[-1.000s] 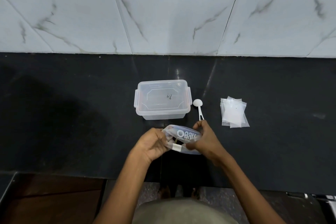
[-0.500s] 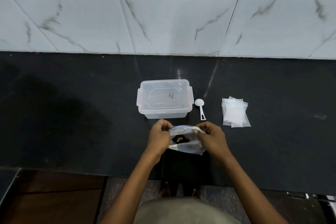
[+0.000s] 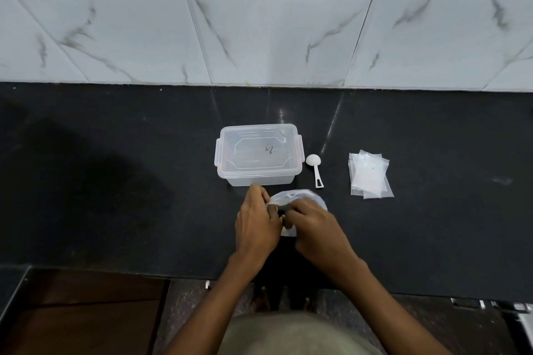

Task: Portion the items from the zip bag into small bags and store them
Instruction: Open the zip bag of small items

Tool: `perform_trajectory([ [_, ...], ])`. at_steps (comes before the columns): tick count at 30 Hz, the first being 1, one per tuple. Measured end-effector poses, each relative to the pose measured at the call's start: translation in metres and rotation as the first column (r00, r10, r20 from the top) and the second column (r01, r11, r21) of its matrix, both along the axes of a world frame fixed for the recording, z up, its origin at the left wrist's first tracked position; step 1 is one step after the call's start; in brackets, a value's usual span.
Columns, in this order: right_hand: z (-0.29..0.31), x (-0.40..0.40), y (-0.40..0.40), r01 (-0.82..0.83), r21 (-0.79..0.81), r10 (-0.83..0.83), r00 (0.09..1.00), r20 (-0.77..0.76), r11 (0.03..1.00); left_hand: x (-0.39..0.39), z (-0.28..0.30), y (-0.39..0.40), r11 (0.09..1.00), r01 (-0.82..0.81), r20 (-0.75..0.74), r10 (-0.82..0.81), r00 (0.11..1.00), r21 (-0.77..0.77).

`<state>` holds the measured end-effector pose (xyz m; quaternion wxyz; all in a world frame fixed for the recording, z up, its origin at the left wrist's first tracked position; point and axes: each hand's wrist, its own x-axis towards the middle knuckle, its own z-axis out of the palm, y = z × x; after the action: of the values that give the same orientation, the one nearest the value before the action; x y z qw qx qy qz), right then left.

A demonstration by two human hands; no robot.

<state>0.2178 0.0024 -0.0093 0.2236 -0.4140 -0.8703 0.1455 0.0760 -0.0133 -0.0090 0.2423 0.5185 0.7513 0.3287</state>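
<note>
A translucent zip bag stands on the black counter just in front of me, its mouth pulled apart. My left hand pinches the bag's left rim. My right hand grips the right rim and covers most of the bag. A small dark and yellowish bit of the contents shows between my hands. A stack of small clear bags lies flat to the right. A white measuring spoon lies between that stack and a clear lidded plastic box.
A marble-tiled wall rises behind the counter. The counter's front edge runs just below my wrists, with a brown cabinet front at lower left and a speckled floor beneath.
My hands have drawn closer together over the bag's mouth. The right hand now covers more of the bag, and the bag sits lower and more crumpled than before.
</note>
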Motion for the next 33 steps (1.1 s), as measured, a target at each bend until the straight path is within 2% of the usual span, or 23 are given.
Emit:
perform_trajectory([
  [1, -0.003, 0.000, 0.000, 0.000, -0.090, 0.001, 1.000, 0.009, 0.996, 0.000, -0.001, -0.001, 1.000, 0.008, -0.006, -0.008, 1.000, 0.009],
  [3, -0.003, 0.003, 0.001, 0.102, -0.208, -0.093, 0.994, 0.053, 0.973, -0.002, -0.003, -0.002, 0.999, 0.031, -0.004, -0.031, 0.999, 0.020],
  [6, 0.008, 0.005, 0.000, 0.256, -0.220, -0.216, 0.958, 0.191, 0.941, -0.006, -0.006, -0.001, 0.999, -0.032, 0.135, 0.032, 0.990, 0.000],
  [9, 0.014, -0.001, -0.002, 0.267, -0.297, -0.183, 0.942, 0.281, 0.917, -0.010, -0.009, 0.005, 0.977, -0.195, 0.329, 0.211, 0.920, -0.083],
  [13, 0.007, -0.003, -0.003, 0.210, -0.402, -0.096, 0.953, 0.287, 0.891, -0.015, -0.014, 0.008, 0.954, -0.259, 0.397, 0.298, 0.868, -0.150],
  [15, 0.008, 0.001, 0.000, 0.124, -0.373, -0.060, 0.982, 0.179, 0.920, -0.018, -0.010, 0.009, 0.960, -0.234, 0.379, 0.275, 0.883, -0.152],
  [17, 0.010, 0.005, 0.002, 0.067, -0.281, -0.081, 0.996, -0.040, 0.957, -0.020, -0.007, 0.010, 0.971, -0.188, 0.324, 0.227, 0.918, -0.150],
  [19, 0.008, 0.009, 0.001, 0.157, -0.127, -0.180, 0.963, -0.201, 0.979, -0.021, 0.000, 0.008, 0.978, -0.126, 0.211, 0.160, 0.964, -0.166],
  [20, 0.007, 0.010, 0.000, 0.232, -0.080, -0.243, 0.948, -0.205, 0.970, -0.020, 0.002, 0.007, 0.980, -0.094, 0.149, 0.121, 0.981, -0.175],
  [22, 0.003, 0.010, 0.000, 0.372, -0.041, -0.374, 0.923, -0.090, 0.927, -0.019, 0.005, 0.003, 0.980, -0.035, 0.039, 0.044, 0.998, -0.195],
  [24, -0.002, 0.012, 0.001, 0.469, -0.116, -0.471, 0.882, 0.007, 0.876, -0.018, 0.006, 0.001, 0.971, 0.022, -0.028, -0.029, 0.999, -0.238],
  [25, -0.005, 0.015, 0.002, 0.495, -0.198, -0.504, 0.864, 0.006, 0.846, -0.019, 0.007, 0.000, 0.964, 0.033, -0.036, -0.044, 0.998, -0.264],
  [29, -0.016, 0.023, 0.008, 0.483, -0.579, -0.655, 0.746, -0.122, 0.657, -0.026, 0.000, 0.003, 0.957, 0.022, 0.066, -0.003, 0.998, -0.291],
  [31, -0.019, 0.021, 0.012, 0.354, -0.813, -0.781, 0.597, -0.183, 0.461, -0.027, -0.004, 0.006, 0.950, 0.067, 0.279, 0.022, 0.960, -0.304],
  [33, -0.019, 0.018, 0.016, 0.120, -0.961, -0.886, 0.430, -0.174, 0.247, -0.028, -0.005, 0.009, 0.923, 0.135, 0.558, 0.098, 0.824, -0.361],
])
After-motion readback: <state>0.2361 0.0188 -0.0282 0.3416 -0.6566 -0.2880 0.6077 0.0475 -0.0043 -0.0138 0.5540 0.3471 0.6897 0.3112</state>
